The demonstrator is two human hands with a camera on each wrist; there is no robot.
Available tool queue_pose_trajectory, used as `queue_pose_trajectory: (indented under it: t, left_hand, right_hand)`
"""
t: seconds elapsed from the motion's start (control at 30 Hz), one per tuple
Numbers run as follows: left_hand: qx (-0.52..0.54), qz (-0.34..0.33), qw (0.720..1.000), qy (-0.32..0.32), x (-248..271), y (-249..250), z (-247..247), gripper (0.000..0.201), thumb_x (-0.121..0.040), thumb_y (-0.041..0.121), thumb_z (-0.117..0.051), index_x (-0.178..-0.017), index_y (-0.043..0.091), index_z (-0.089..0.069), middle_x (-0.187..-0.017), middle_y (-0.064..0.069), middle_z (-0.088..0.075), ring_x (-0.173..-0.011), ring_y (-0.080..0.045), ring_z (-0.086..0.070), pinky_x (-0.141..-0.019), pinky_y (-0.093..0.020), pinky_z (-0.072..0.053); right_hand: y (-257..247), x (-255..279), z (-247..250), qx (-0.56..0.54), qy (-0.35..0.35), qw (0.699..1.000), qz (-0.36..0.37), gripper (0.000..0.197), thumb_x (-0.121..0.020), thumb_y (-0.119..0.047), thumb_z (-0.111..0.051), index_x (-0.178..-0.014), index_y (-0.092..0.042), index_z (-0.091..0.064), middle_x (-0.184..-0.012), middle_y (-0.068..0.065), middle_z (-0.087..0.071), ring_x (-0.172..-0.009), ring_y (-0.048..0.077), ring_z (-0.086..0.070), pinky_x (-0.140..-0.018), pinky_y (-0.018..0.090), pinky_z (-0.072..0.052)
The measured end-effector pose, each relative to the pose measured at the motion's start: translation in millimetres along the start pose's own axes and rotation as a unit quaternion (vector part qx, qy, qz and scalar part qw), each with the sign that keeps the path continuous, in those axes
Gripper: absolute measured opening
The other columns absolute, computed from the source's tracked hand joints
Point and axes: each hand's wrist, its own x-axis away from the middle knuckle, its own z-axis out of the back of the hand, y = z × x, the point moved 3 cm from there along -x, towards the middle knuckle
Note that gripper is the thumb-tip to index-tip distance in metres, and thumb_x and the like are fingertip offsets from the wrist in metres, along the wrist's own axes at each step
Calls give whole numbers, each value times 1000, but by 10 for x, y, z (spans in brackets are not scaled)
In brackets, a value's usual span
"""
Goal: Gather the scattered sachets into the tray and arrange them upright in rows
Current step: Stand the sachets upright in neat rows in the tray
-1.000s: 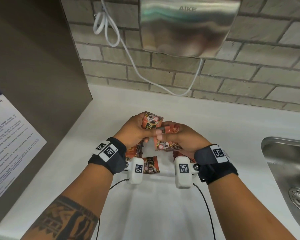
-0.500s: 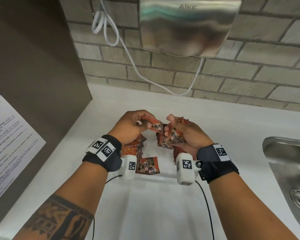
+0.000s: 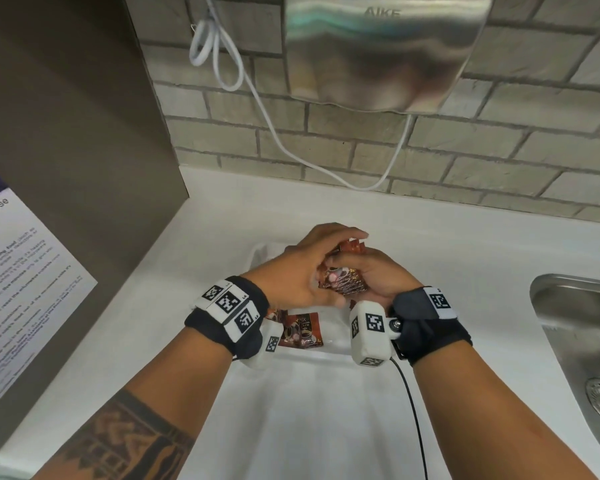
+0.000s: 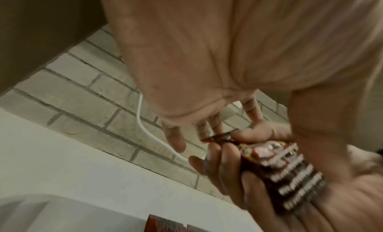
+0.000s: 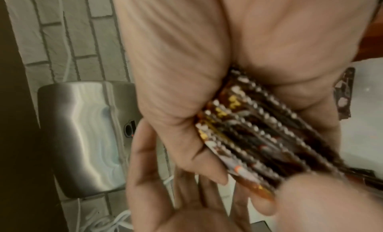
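Right hand (image 3: 371, 275) clamps a stack of sachets (image 3: 343, 280) above the tray (image 3: 329, 344); left hand (image 3: 302, 271) covers it, fingertips on the top edges. Squaring-up step, I'd say; next, stand them in a row. Brown-orange foil packets, crimped edges; one loose sachet (image 3: 300, 330) lies flat in the tray.

1. Sachets (image 3: 343, 280): showing brown and orange-red, with white lettering.
2. Tray (image 3: 326, 393): showing plain white.
3. Wristbands (image 3: 227, 315): showing black, carrying black-and-white square codes.
4. Wall (image 3: 499, 161): showing grey brick.
5. Dryer (image 3: 378, 46): gleaming brushed silver.
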Motion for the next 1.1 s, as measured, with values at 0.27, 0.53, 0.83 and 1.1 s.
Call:
queue_pose_trajectory:
  t: [0.27, 0.53, 0.83, 1.1]
  left_hand:
    - [-37, -15, 998, 41, -30, -33, -49, 76, -73, 9, -86, -139, 30, -54, -130, 9, -51, -119, -7, -54, -103, -27, -46]
    - [-128, 14, 986, 107, -29, -159, 16, 63, -69, 5, -79, -126, 26, -63, -124, 3, -50, -115, -18, -50, -96, -39, -49]
    - [197, 93, 955, 203, -82, -75, 207, 104, -65, 41, -91, -148, 42, -29, -145, 6, -41, -126, -9, -52, -98, -28, -53]
    - [571, 112, 809, 89, -106, 35, -6, 63, -86, 8, -66, -145, 22, -50, -145, -14, -56, -126, -31, -59, -94, -57, -53]
  right_hand:
    - [107, -97, -59, -9, 3, 1000, -7, 33, -64, -23, -83, -94, -13, -75, -105, 8, -69, -115, 22, -61, -94, 42, -49]
    - [0, 127, -55, 173, 117, 975, 74, 27, -89, -35, -73, -106, -15, -71, -101, 2, -77, -97, 20, -72, -88, 38, -59]
    - [-199, 325, -23, 138, 116, 977, 115, 23, -90, -28, -72, -108, -14, -73, -106, 6, -76, -106, 23, -69, -88, 35, -47]
    - [-126, 394, -213, 141, 112, 968, 174, 28, -87, -32, -74, -111, -19, -74, -108, 3, -76, -105, 18, -71, -92, 36, -55]
